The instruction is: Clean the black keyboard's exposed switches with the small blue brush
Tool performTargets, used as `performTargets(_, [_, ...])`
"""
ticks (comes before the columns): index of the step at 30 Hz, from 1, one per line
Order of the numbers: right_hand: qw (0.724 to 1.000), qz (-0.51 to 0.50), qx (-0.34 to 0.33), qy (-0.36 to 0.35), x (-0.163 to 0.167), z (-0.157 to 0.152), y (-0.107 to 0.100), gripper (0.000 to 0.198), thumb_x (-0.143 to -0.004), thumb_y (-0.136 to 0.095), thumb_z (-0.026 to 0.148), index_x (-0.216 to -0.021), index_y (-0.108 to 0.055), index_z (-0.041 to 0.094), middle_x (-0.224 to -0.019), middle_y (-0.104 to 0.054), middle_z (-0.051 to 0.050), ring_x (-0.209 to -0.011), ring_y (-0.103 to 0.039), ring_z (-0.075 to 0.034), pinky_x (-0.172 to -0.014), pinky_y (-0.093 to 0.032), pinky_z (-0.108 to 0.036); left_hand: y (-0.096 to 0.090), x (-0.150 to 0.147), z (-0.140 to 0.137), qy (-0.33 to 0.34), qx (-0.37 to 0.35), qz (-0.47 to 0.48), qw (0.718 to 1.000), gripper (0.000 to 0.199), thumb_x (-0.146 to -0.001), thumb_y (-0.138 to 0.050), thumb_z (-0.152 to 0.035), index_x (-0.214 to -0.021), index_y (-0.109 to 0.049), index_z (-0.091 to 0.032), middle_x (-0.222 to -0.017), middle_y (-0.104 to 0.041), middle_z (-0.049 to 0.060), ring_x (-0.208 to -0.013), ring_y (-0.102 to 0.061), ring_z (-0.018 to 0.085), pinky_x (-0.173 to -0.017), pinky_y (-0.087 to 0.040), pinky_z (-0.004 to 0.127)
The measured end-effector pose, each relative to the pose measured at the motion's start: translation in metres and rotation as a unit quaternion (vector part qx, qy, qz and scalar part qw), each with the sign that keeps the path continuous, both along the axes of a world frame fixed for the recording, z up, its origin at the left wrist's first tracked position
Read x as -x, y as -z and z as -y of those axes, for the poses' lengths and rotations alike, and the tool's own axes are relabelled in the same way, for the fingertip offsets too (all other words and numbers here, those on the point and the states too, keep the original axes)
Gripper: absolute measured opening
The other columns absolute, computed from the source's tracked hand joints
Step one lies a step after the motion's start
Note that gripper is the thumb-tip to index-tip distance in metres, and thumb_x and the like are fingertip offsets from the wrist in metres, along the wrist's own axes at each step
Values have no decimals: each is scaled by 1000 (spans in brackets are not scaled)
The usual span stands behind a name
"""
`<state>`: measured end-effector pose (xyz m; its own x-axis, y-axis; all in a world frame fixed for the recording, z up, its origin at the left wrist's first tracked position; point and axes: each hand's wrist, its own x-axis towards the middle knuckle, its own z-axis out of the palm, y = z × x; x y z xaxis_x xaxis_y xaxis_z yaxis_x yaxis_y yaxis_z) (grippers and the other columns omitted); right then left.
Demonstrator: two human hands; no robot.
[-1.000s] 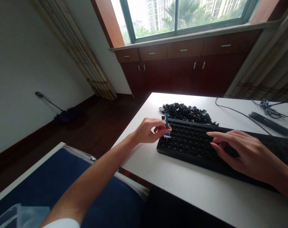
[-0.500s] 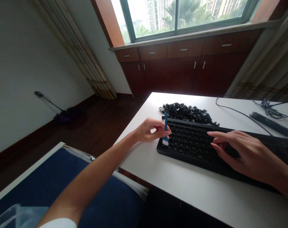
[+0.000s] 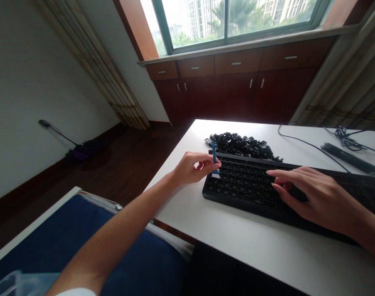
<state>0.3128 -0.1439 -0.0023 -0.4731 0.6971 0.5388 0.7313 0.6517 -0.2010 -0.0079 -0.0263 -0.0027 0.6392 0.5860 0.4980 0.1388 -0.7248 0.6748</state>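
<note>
Your left hand pinches a small blue brush between thumb and fingertips, its handle upright and its pale bristle end down on the far-left corner of the black keyboard. Your right hand lies flat on the middle of the same keyboard, fingers spread and pointing toward nine o'clock, pressing on the keys and grasping nothing.

That keyboard sits on the white worktop, running from the left hand out toward three o'clock, where its far end passes under your right wrist. Just beyond its back edge, at twelve o'clock from the brush, a heap of loose black keycaps lies on the worktop, touching or nearly touching the keyboard's rear rim. A black cable curves across the worktop at about two o'clock from the heap, leading toward a slim black bar near the right edge, well apart from both hands.

Below your left forearm, at seven o'clock, a blue cushion shows off the worktop, with a clear plastic box at the bottom-left corner. On the wooden floor at nine o'clock a mop lies near the wall. Dark wooden cabinets stand under the window at twelve o'clock.
</note>
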Motion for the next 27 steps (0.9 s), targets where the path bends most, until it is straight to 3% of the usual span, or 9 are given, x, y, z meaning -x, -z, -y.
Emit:
performTargets(8, [1000, 4, -3, -2, -1, -1, 0, 45, -85, -66, 19, -130, -57, 23, -88, -70, -3, -71, -65, -17, -75, -52, -37, -4, 1, 2, 121, 91, -63, 986, 24, -91, -64, -32, -93, -75, -11, -70, -74, 9, -44, -54, 7, -41, -40, 21])
performTargets(11, [1000, 5, -9, -5, 0, -1, 0, 46, -85, -66, 18, -130, -56, 22, -89, -71, -4, -72, -65, -17, -76, -52, -36, -4, -2, 4, 116, 73, -62, 989, 22, -91, -65, -30, -95, -76, -12, -79, -76, 10, -55, -64, 11, -48, -46, 21])
performTargets(15, [1000, 5, -25, 7, 0, -2, -1, 44, -84, -66, 18, -128, -58, 21, -86, -71, -3, -72, -64, -17, -75, -51, -36, -3, -4, 2, 9, 4, -13, 1000, 16, -91, -64, -26, -92, -76, -14, -92, -76, 10, -73, -68, 13, -60, -50, 23])
performTargets(19, [999, -4, -44, 29, 0, -2, -3, 43, -84, -66, 18, -126, -58, 22, -85, -71, -2, -73, -64, -17, -75, -51, -35, 0, -2, -3, -69, -76, 19, 995, 10, -90, -66, -22, -91, -74, -16, -94, -76, 8, -78, -65, 13, -65, -50, 24])
performTargets(23, [998, -15, -52, 41, 4, -1, -6, 40, -85, -64, 19, -124, -58, 21, -87, -72, -2, -71, -65, -16, -74, -52, -34, 0, -4, -7, -66, -195, -24, 978, 5, -88, -67, -17, -92, -70, -17, -94, -75, 5, -80, -62, 14, -74, -51, 29])
performTargets(27, [997, -28, -59, 47, 7, -2, -8, 37, -86, -63, 21, -123, -58, 20, -85, -72, -2, -71, -65, -16, -74, -51, -34, -10, -14, -13, -39, -341, -114, 932, 22, -88, -66, -18, -110, -67, -22, -97, -74, 3, -86, -62, 16, -82, -49, 33])
